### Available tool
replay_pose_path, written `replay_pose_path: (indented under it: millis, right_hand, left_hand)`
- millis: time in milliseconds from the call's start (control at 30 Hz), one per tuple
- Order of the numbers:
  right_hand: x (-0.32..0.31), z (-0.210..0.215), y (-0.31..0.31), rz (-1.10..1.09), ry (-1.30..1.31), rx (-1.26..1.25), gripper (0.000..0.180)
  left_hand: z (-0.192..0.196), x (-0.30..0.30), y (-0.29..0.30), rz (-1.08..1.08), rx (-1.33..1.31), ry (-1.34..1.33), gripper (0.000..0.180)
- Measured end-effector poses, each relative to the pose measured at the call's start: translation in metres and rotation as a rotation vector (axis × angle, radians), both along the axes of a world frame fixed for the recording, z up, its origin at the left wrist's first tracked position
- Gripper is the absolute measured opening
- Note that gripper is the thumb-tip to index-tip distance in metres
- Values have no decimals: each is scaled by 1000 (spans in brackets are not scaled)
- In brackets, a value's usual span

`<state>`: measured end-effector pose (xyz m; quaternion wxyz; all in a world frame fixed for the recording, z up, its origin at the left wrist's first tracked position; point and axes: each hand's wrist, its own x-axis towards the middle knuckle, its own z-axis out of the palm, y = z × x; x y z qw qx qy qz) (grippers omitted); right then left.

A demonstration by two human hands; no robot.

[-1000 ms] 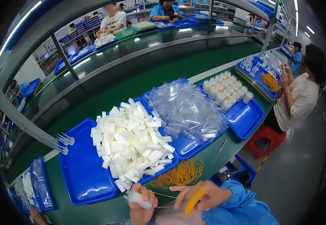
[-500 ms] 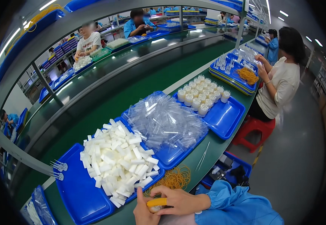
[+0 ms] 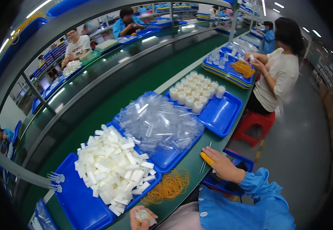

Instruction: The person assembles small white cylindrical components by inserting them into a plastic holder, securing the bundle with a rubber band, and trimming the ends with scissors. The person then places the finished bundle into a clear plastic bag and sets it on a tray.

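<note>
Left fingers point(image 3: 135, 212) partly hide what seems a white bundle point(image 3: 143, 215); the right hand point(image 3: 225, 167) covers part of a blue bin point(image 3: 249, 165).

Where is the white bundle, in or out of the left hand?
In: the left hand has its fingers around the white bundle.

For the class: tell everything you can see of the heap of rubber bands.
The heap of rubber bands is a loose tangle of thin yellow-orange loops, rubbery in look. It lies spread out on the green worktop, close along the near edge of the blue tray holding white blocks. The left hand is near, seemingly not touching it.
</note>
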<state>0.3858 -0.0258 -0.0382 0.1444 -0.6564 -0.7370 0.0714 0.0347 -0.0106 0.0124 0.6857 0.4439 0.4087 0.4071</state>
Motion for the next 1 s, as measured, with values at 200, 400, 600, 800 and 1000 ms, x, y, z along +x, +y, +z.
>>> replay_pose_path:
  millis: [200, 400, 600, 800, 1000]
  right_hand:
    - [23, -28, -15, 111, -31, 198, 51]
    - [35, -9, -19, 167, 19, 368, 39]
    - [5, 28, 0, -367, 657, 601, 19]
    - [7, 5, 29, -183, 272, 188, 11]
    - [-59, 68, 43, -63, 1285, 295, 23]
  left_hand:
    - [-2, 3, 3, 9, 116, 73, 54]
    - [7, 5, 1, 5, 61, -32, 61]
    - [12, 6, 6, -37, -43, -253, 64]
    - [-16, -8, 17, 14, -186, -395, 63]
    - [-12, -8, 23, -124, -263, -385, 80]
